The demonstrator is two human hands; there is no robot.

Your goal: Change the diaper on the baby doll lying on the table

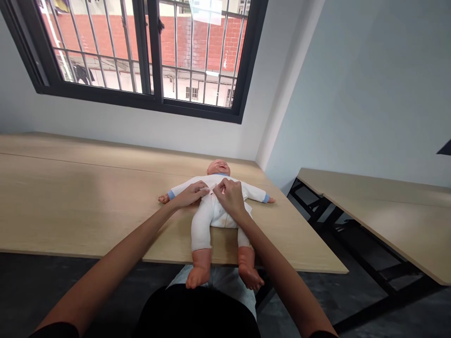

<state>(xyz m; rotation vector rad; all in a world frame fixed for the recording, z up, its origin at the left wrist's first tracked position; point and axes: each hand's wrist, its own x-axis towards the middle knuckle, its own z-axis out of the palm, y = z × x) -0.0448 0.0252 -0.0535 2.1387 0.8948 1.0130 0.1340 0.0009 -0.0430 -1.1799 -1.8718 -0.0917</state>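
Note:
A baby doll (219,167) lies on its back on the wooden table, its feet hanging over the front edge. It wears a white long-sleeved top (254,191) with blue cuffs and collar, and white bottoms (201,230). My left hand (193,194) is at the doll's belly, its fingers closed on the top's cloth. Close beside it, my right hand (228,193) pinches the same garment near the front middle. Exactly what lies between the fingertips is small and partly hidden. My right forearm covers part of the doll's leg on that side.
The wooden table (88,202) runs along the wall beneath a barred window (148,51). Its front edge is close to my body. A second table (384,206) with dark metal legs stands to the right, across a gap.

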